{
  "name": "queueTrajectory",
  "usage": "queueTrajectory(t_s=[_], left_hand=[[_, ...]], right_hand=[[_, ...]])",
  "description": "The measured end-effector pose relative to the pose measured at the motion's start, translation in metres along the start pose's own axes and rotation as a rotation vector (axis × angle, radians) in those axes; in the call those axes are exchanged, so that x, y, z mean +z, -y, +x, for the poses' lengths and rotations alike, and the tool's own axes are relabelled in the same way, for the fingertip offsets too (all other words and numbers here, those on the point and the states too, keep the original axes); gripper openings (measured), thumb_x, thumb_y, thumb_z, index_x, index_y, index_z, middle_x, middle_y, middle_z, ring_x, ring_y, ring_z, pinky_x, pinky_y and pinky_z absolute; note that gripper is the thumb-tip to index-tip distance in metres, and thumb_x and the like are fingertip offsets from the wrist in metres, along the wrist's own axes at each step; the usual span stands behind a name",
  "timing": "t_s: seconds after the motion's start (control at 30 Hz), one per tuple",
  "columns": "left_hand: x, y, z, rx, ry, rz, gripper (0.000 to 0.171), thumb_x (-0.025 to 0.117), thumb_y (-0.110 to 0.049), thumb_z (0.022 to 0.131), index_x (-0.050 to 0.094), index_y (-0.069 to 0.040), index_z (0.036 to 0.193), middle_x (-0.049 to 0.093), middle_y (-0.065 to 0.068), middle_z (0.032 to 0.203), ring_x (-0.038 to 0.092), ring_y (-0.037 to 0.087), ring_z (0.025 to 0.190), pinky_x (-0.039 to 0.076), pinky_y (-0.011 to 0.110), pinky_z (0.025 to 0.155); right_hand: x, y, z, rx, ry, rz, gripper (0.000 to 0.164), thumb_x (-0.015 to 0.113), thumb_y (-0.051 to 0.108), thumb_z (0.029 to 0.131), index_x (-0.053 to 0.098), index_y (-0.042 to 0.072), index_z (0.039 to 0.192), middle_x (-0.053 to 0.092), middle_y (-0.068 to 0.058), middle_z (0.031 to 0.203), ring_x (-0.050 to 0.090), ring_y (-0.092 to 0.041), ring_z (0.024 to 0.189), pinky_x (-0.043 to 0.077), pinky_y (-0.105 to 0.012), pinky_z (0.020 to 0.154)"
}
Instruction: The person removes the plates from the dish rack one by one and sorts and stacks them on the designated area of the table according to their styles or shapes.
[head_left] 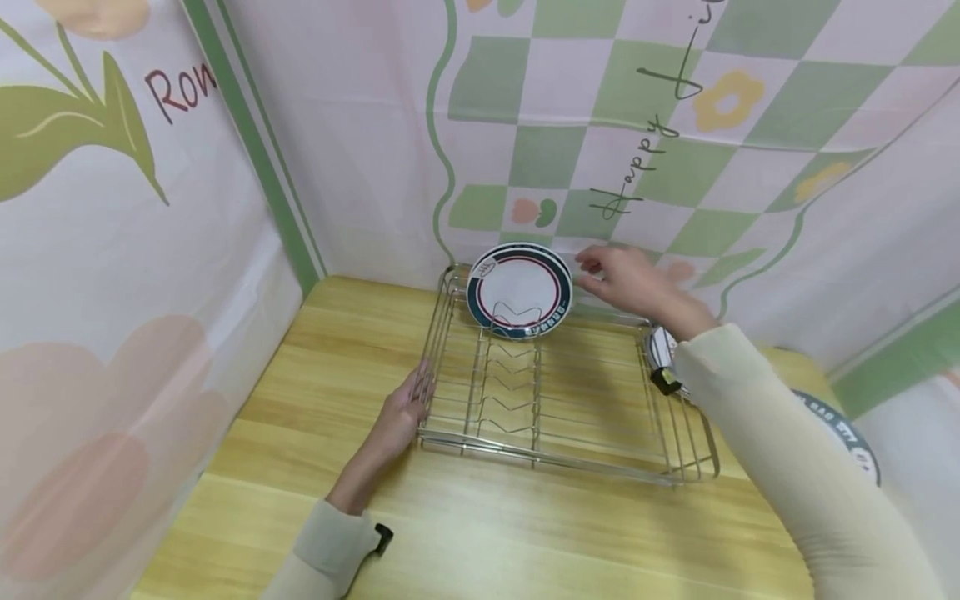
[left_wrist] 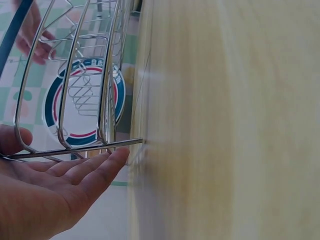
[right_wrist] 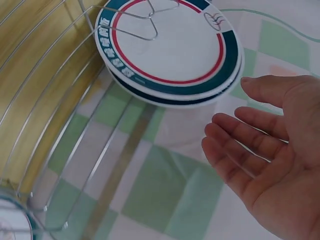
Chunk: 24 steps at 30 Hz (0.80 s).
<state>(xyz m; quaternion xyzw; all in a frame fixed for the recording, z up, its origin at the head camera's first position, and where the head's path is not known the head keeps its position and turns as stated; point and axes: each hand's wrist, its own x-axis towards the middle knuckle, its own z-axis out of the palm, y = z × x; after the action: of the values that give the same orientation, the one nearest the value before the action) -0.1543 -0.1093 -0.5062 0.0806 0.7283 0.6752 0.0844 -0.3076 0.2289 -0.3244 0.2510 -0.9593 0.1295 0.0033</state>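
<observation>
A chrome wire dish rack [head_left: 600,468] stands on the wooden table. Two white plates with dark green rims and red rings stand one behind the other at its back left: the front plate [head_left: 516,287] and the back plate [right_wrist: 172,103], mostly covered. My left hand [head_left: 396,417] holds the rack's left end; in the left wrist view the thumb lies on one side of the wire and the extended fingers on the other. Just right of the plates is my right hand [head_left: 618,277], empty, its fingers loosely bent and apart from the rims.
At the right end of the rack sits a white-and-dark round dish [head_left: 662,348], partly hidden by the sleeve. Another green-rimmed plate [head_left: 851,437] lies farther right, behind the right forearm. Printed fabric [head_left: 360,167] hangs close behind the rack and along both sides.
</observation>
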Motion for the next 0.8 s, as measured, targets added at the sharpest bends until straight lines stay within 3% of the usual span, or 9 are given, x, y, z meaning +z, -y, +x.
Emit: queueTrajectory(t_s=[0.3, 0.8], left_hand=[[-0.002, -0.001, 0.0, -0.003, 0.017, -0.007, 0.077, 0.036, 0.004, 0.096, 0.011, -0.003, 0.169, 0.021, 0.024, 0.173, 0.031, 0.043, 0.156, 0.033, 0.058, 0.125], [-0.001, -0.001, 0.0, 0.007, -0.005, 0.027, 0.078, 0.036, 0.006, 0.094, 0.012, 0.001, 0.168, 0.023, 0.028, 0.171, 0.034, 0.046, 0.154, 0.036, 0.06, 0.122]], right_hand=[[0.025, -0.002, 0.027, -0.003, -0.032, 0.068, 0.034, 0.069, 0.009, 0.099, 0.067, -0.012, 0.125, 0.073, -0.029, 0.116, 0.071, -0.043, 0.107, 0.059, -0.056, 0.099], [0.041, -0.005, 0.03, 0.035, -0.088, 0.11, 0.031, 0.07, 0.008, 0.098, 0.069, -0.013, 0.122, 0.074, -0.029, 0.111, 0.072, -0.042, 0.102, 0.061, -0.054, 0.094]])
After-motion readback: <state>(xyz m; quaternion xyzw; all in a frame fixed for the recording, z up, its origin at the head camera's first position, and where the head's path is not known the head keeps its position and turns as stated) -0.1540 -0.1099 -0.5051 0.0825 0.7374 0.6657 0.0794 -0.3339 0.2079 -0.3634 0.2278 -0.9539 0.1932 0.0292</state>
